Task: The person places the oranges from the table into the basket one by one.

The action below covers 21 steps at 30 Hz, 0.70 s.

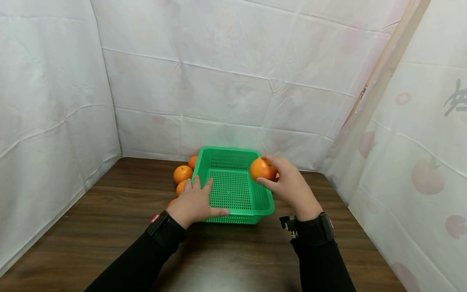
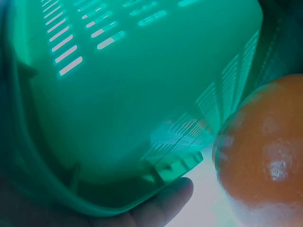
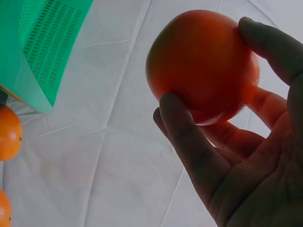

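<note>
My right hand (image 1: 292,188) grips an orange (image 1: 262,169) between thumb and fingers, raised over the right rim of a green plastic basket (image 1: 269,211). In the right wrist view the fingers curl round the orange (image 3: 199,61). My left hand (image 1: 193,205) lies at the basket's front left corner, fingers spread and fairly straight, thumb along the front rim. The left wrist view has a fingertip (image 2: 180,191) against the rim of the basket (image 2: 118,118), with an orange (image 2: 265,156) close beside it. No fruit shows inside the basket.
Several oranges line the basket's left side, among them one orange (image 1: 183,174) farther out. A sliver of orange shows behind my right hand. The brown wooden table (image 1: 233,259) meets white cloth walls (image 1: 226,89) at the back and sides.
</note>
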Motion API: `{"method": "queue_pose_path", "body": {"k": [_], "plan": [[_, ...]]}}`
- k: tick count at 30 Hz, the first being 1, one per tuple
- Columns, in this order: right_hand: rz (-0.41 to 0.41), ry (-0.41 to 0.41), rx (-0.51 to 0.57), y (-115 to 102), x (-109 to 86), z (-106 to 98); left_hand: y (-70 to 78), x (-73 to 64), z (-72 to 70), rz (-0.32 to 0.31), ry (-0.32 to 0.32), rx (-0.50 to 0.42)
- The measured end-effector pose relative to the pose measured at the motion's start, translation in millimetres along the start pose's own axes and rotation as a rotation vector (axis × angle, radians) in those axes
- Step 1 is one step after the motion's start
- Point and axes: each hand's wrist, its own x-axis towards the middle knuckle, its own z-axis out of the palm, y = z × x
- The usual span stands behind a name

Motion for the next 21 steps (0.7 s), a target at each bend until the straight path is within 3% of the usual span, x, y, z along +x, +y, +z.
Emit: {"method": "queue_pose_path", "body": {"k": [21], "plan": [[0.036,-0.134,-0.019,-1,-0.4,17,-2.8,2.3,1.5,0.012,0.011,0.002]]}}
